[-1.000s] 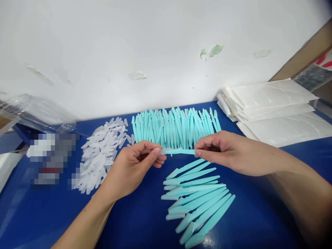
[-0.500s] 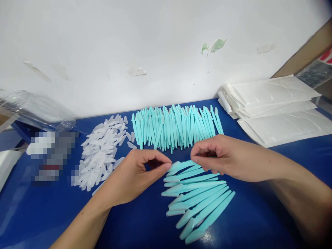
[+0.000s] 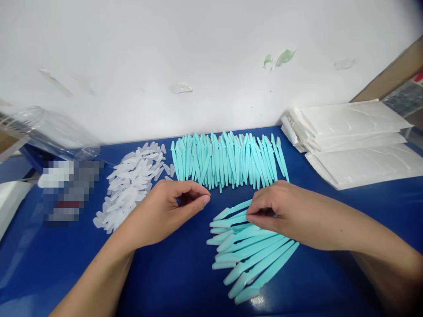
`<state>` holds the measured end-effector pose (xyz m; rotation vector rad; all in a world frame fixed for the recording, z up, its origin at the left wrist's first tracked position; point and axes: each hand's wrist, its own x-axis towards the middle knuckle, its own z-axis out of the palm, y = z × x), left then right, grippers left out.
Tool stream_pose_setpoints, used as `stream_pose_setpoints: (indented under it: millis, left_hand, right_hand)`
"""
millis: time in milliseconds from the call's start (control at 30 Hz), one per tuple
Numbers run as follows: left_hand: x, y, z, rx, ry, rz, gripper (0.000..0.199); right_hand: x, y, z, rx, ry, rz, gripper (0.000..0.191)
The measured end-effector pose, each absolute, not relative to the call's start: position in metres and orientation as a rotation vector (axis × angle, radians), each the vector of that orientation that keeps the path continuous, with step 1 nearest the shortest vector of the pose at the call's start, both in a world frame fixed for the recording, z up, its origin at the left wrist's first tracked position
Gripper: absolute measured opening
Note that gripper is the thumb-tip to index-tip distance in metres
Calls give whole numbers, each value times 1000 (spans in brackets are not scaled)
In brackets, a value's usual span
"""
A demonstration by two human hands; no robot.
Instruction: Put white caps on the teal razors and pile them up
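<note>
Capped teal razor (image 3: 233, 209), topmost of the fanned capped razors (image 3: 251, 255) on the blue table (image 3: 172, 281), pinched at its handle by the right hand (image 3: 280, 211). Left hand (image 3: 165, 211) loosely curled, holding nothing, beside the clear caps (image 3: 132, 185). Behind: uncapped teal razors (image 3: 228, 158); right, white pouches (image 3: 353, 132).

Looks like a small packing or assembly workshop: blue worktop (image 3: 165, 281) against a scuffed white wall (image 3: 165, 53), bulk piles of teal plastic handles (image 3: 228, 158), clear caps (image 3: 132, 185), stacked white pouches (image 3: 357, 132) at the right edge.
</note>
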<state>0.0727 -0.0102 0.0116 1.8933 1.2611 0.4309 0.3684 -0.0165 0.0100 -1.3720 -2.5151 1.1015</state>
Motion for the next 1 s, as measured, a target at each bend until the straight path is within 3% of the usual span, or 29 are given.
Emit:
stream_pose_setpoints:
  millis: [133,267,433,700,1000]
  left_hand:
    - [59,-5,17,1875,1428,513,28]
    - [42,3,16,1882,1607,564,36]
    - [16,14,17,1925,1861,475,43]
    - [-17,19,25,1859,1872,26,44]
    - [1,16,21,1942,1873,-255,21]
  right_hand:
    - [373,-20,13,-1495,-2509,1124,47]
    - [369,-9,15,-1734,-2306,888,54]
    - [349,29,8,-1868,-2113,574,40]
    - [341,51,-1,-1901,-1880,1039,21]
    - [344,58,-10,-1826,-1673,1230,16]
